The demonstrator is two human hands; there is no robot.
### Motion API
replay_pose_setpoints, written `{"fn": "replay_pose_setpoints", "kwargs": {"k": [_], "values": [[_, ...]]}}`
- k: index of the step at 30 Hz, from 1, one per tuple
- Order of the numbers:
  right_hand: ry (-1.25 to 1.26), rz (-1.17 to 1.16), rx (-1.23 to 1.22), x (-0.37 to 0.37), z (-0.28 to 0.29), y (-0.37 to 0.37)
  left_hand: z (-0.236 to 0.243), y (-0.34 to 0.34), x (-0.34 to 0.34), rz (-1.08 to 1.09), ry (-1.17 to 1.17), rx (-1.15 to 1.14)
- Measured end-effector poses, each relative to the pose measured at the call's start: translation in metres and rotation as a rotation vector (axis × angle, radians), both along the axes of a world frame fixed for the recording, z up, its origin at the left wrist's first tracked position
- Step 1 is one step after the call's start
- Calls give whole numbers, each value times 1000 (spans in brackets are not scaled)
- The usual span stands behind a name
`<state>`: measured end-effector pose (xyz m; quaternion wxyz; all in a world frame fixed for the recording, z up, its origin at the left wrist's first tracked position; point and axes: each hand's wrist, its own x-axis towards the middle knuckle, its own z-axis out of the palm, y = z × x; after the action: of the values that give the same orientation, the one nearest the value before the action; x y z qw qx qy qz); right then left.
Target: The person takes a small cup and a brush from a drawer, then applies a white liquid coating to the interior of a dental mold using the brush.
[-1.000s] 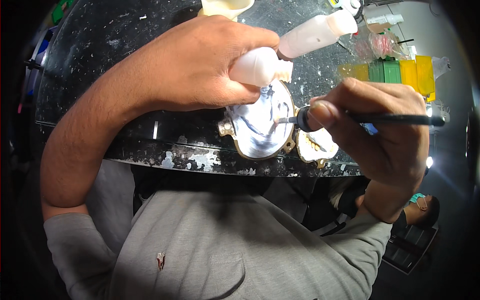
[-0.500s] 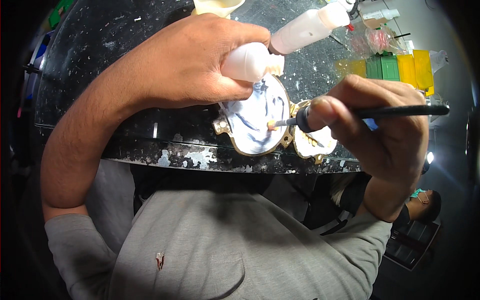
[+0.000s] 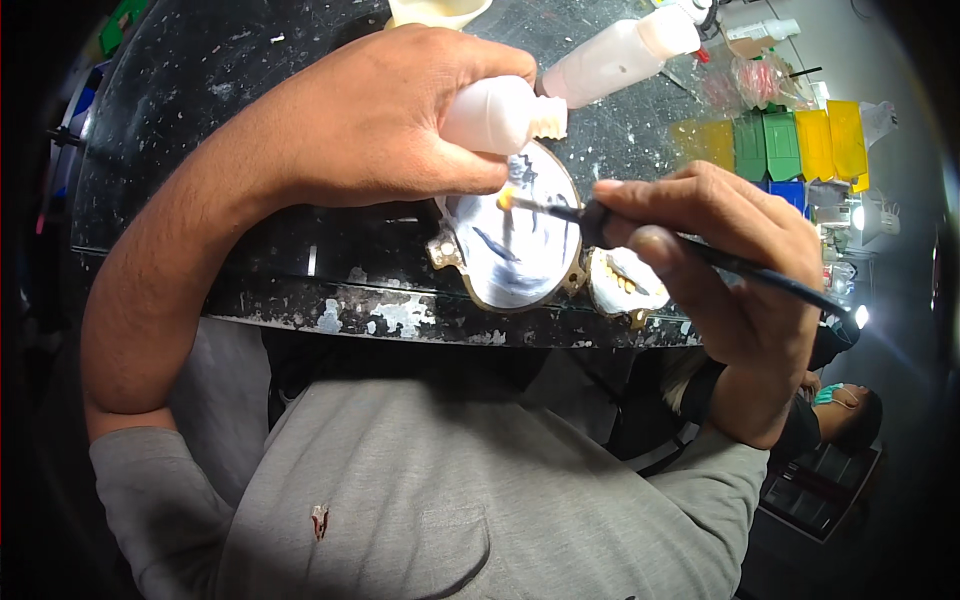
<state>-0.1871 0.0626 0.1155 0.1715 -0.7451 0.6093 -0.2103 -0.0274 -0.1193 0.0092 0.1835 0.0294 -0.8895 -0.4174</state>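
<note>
The left forearm bends across the black tabletop, its hand wrapped around one white bottle, mouth rightward. The right hand grips one slanted brush between thumb and fingers. Two metal-rimmed moulds lie near the tabletop's front edge: the larger under the brush tip, the smaller left of the right hand.

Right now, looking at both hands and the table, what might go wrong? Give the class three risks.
1. The left hand holds the white bottle tilted near the large white mould; if its neck is open, it could drip.
2. The right hand holds the brush with its tip near the left thumb; a slip might smear it.
3. The small mould sits near the front edge of the table; a knock might send it off.
</note>
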Motion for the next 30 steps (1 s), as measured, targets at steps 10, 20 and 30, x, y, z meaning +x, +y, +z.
{"fn": "replay_pose_setpoints", "kwargs": {"k": [10, 20, 30], "values": [[63, -56, -128, 5, -5, 1, 1, -1, -1, 6, -40, 36], [38, -16, -48, -3, -3, -1, 5, -1, -1, -25, -80, 64], [108, 174, -36, 5, 3, -22, 7, -1, -4, -24, -119, 60]]}}
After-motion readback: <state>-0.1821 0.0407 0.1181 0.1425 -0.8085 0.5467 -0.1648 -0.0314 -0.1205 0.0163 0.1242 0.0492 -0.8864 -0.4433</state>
